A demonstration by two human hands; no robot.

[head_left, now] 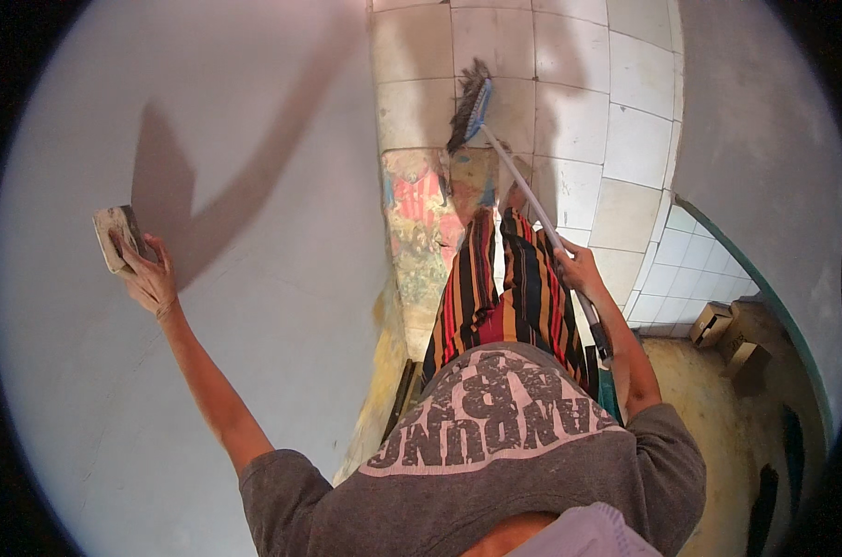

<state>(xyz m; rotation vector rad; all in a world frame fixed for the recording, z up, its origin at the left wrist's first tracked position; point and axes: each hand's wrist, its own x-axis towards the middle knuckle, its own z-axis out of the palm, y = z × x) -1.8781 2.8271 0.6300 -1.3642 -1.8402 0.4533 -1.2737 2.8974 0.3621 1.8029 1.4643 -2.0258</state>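
Sanding block point(115, 238) pressed flat to wall point(272, 278) under left hand point(149, 278), right hand point(577, 265) gripping broom point(523, 186) handle

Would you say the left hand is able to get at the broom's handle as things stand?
Probably not right away: the left hand is stretched out, pressing a sanding block to the wall, while the right hand holds the broom.

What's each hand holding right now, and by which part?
Left hand presses a flat sanding block against the wall, gripped along its lower edge. Right hand holds a broom midway along its handle.
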